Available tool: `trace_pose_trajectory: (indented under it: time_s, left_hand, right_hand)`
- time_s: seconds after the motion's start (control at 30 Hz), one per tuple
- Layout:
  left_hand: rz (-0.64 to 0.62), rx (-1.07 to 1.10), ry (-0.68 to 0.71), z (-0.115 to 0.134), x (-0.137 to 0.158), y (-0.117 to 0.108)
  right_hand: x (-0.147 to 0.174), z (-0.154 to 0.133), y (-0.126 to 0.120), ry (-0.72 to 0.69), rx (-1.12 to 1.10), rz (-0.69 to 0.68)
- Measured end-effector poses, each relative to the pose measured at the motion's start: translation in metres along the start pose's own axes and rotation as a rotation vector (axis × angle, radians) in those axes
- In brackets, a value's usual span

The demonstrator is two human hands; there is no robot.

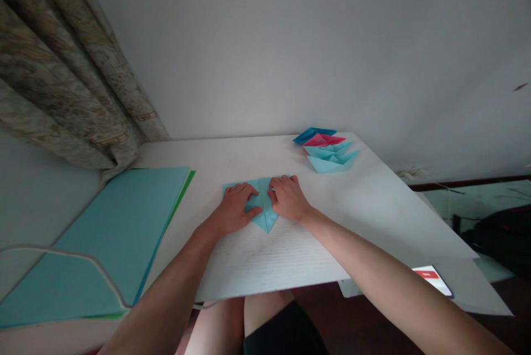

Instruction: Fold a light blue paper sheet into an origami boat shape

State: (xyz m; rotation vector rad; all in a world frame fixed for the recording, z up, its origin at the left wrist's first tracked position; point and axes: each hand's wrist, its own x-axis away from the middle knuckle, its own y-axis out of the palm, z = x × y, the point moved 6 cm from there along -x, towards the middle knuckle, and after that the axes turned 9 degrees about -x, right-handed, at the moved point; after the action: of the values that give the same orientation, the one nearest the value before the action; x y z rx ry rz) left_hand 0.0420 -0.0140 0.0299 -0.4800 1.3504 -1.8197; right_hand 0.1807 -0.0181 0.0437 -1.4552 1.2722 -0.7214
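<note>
A folded sheet of light blue paper (265, 222) lies on the table with a point toward me and a crease down its middle. My left hand (238, 205) rests on the left part of the paper, thumb spread away from the fingers, so it is open. On the right part, my right hand (289, 197) has its fingers curled closed against the paper, hiding its right side. Beyond it to the right stand folded paper boats: a blue boat (311, 134), a pink boat (323, 140) and light blue boats (333, 162), set close together.
At the left lies a stack of large coloured paper sheets (120, 222), light blue on top with green beneath. A white cable (83, 256) crosses it. A phone (433, 279) is near the right front of the white table (257, 272). A patterned curtain (70, 56) hangs at left.
</note>
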Motion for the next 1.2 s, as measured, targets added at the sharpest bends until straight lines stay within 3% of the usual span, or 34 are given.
trace_pose_trajectory:
  time_s: [1.2]
  left_hand:
    - [0.01, -0.056, 0.031, 0.007, 0.001, 0.002]
  right_hand:
    - [0.0, -0.003, 0.001, 0.006, 0.028, 0.021]
